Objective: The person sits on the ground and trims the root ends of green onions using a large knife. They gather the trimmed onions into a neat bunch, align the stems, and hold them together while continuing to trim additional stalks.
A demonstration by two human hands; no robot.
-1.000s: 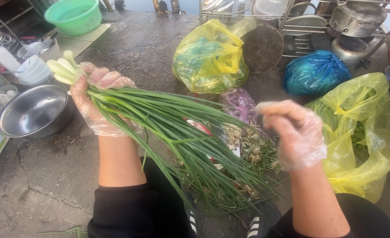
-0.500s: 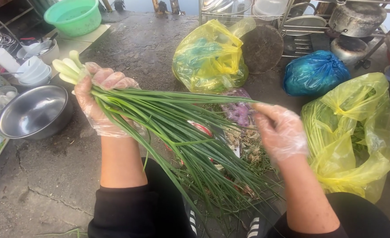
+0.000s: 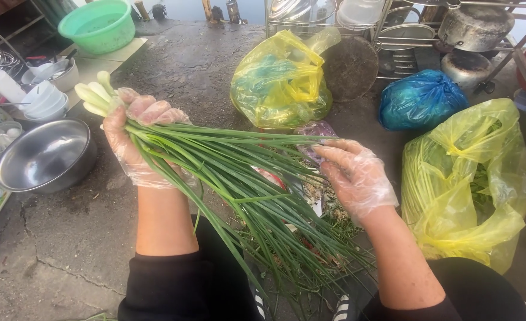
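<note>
Left hand (image 3: 133, 142), in a clear plastic glove, is closed tight round a bunch of green onions (image 3: 233, 178) near the white root ends, which stick out past the fingers twd the upper left. The green leaves fan out down and to the right, across the person's lap, tips spreading over the ground betw. the knees.

Right hand (image 3: 353, 175), also gloved, sits at the right side of the bunch w/ fingers loosely curled and touching the outer leaves about mid-length; can't tell if it actually pinches a leaf or just rests on it.

Everything sits on a cracked concrete floor (image 3: 49, 249). Under the leaves lies a heap of trimmings (image 3: 328, 208), brownish bits and scraps, w/ a purplish bag just behind the right hand.

Left of the left hand: a steel bowl (image 3: 46, 156), upright, empty-looking. Beyond it, stacked white bowls (image 3: 44, 100) and a green plastic basin (image 3: 99, 25) at the far left.

Past the bunch, a knotted yellow bag (image 3: 281, 83) w/ greens inside. Right of that a blue bag (image 3: 420, 100), and nearest the right arm a bigger yellow bag of greens (image 3: 468, 184), open at top. Metal rack w/ pots (image 3: 474, 27) along the far edge.
</note>
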